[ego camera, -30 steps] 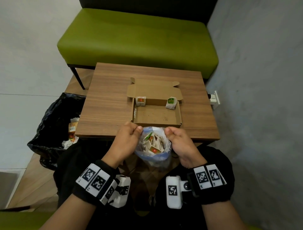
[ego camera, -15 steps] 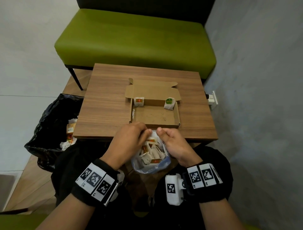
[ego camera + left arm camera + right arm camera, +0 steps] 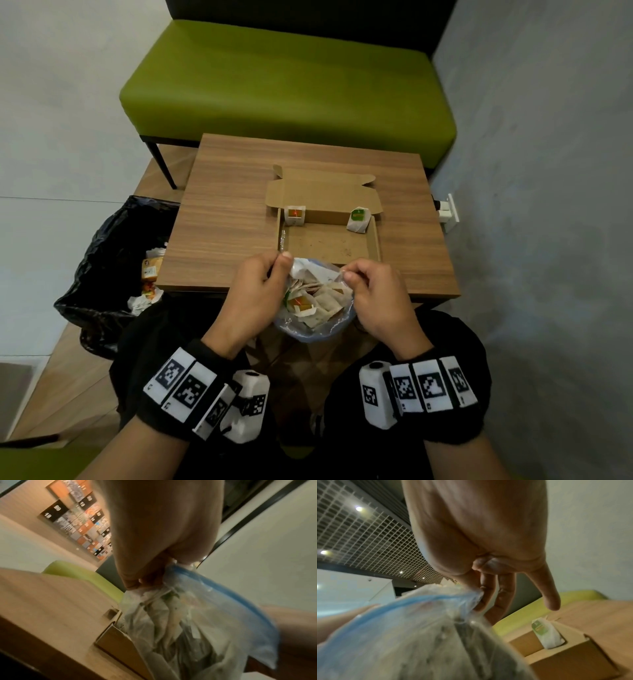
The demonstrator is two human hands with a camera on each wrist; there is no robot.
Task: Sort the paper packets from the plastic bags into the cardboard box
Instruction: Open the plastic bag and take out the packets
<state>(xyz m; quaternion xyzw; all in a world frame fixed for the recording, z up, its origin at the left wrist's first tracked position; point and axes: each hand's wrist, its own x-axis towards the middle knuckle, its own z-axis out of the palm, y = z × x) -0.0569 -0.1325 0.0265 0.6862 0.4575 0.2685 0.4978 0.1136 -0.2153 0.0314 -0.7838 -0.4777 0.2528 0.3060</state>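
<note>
A clear plastic bag [image 3: 313,329] with a blue zip edge hangs between my hands at the table's near edge, stuffed with several paper packets [image 3: 318,301]. My left hand [image 3: 260,284] pinches the bag's left rim [image 3: 152,584]. My right hand [image 3: 373,291] pinches the right rim [image 3: 476,596] with thumb and forefinger. Just beyond the bag, the open cardboard box [image 3: 375,240] lies on the table. An orange-labelled packet [image 3: 295,216] leans in its far left corner and a green-labelled packet [image 3: 358,219] in its far right corner [image 3: 546,634].
The wooden table [image 3: 222,219] stands before a green bench [image 3: 291,82]. A black bin bag [image 3: 113,253] with rubbish sits on the floor to the left. A white wall socket [image 3: 448,212] is on the grey wall at right.
Both hands have drawn apart again along the rim, spreading the bag's mouth wider than half a second ago, and the bag sits a little higher against the box's near wall.
</note>
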